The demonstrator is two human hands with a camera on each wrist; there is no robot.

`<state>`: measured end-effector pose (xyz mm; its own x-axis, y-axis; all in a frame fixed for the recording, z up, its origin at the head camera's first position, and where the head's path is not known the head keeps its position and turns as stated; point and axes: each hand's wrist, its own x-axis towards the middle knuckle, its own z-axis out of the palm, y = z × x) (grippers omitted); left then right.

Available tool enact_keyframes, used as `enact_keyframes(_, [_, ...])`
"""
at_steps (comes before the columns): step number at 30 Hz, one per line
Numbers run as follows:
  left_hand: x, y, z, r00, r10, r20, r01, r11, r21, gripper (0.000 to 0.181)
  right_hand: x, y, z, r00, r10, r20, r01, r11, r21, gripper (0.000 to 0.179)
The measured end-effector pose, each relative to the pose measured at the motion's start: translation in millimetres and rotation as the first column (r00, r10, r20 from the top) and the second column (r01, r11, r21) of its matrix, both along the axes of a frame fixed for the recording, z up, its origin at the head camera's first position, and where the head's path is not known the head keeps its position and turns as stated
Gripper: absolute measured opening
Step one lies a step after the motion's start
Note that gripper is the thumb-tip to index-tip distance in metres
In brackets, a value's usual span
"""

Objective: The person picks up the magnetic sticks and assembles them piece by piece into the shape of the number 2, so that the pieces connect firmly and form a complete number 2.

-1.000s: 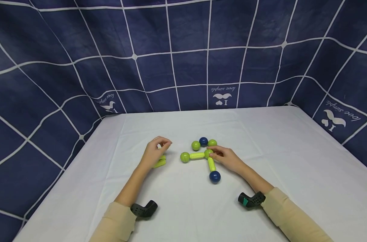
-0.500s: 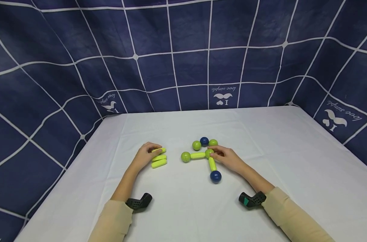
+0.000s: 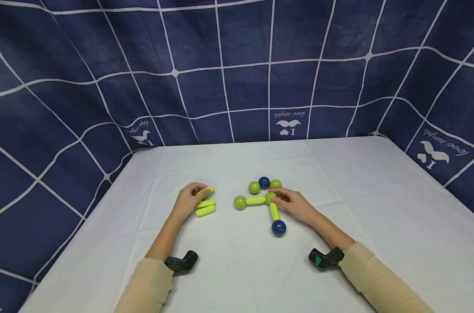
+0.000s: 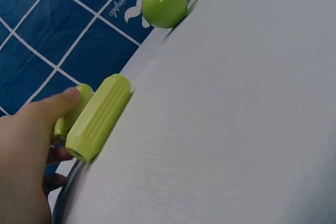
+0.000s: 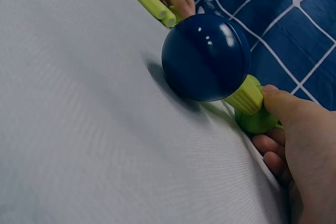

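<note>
My left hand (image 3: 187,201) pinches a yellow-green rod (image 3: 210,189), the farthest of three, between thumb and fingers. It lies at a slight tilt, partly hidden by the fingers. Two more rods, a middle one (image 3: 206,203) and a near one (image 3: 205,211), lie side by side just nearer. My right hand (image 3: 295,206) grips the green corner ball (image 3: 270,198) of an L-shaped piece. From that ball, one rod (image 3: 256,200) runs left to a green ball (image 3: 240,202). Another rod (image 3: 274,211) runs nearer to a blue ball (image 3: 278,228), large in the right wrist view.
Behind the L-shaped piece stand loose balls in a row: a green one (image 3: 254,187), a blue one (image 3: 264,182) and another green one (image 3: 275,184). A white cloth (image 3: 237,269) covers the table. Dark blue checked curtain (image 3: 244,87) hangs at the back and sides.
My left hand has come down and back to the left onto the rods and taken hold of the farthest one, whose right end has since swung slightly away. My right hand stays on the corner ball.
</note>
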<state>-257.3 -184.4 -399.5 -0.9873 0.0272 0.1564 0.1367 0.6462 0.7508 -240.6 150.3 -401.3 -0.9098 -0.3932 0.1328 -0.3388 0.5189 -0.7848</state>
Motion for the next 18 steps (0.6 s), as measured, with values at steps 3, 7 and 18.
enact_keyframes(3, [1.8, 6.2, 5.7, 0.996, -0.016, -0.082, 0.022, 0.997, 0.070, 0.035, -1.8, 1, -1.6, 1.000, 0.002, -0.008, -0.002, 1.000, 0.012, 0.040])
enact_keyframes(7, [5.7, 21.8, 16.6, 0.981, -0.074, -0.178, 0.099, 0.986, 0.137, 0.032, -2.9, 3, -2.9, 1.000, -0.006, -0.026, 0.007, 1.000, 0.027, 0.040])
enact_keyframes(18, [30.1, 75.3, 34.0, 0.936, -0.319, -0.146, 0.337, 0.933, 0.123, 0.024, -3.5, 1, -2.0, 1.000, 0.005, -0.015, -0.004, 1.000, 0.024, 0.040])
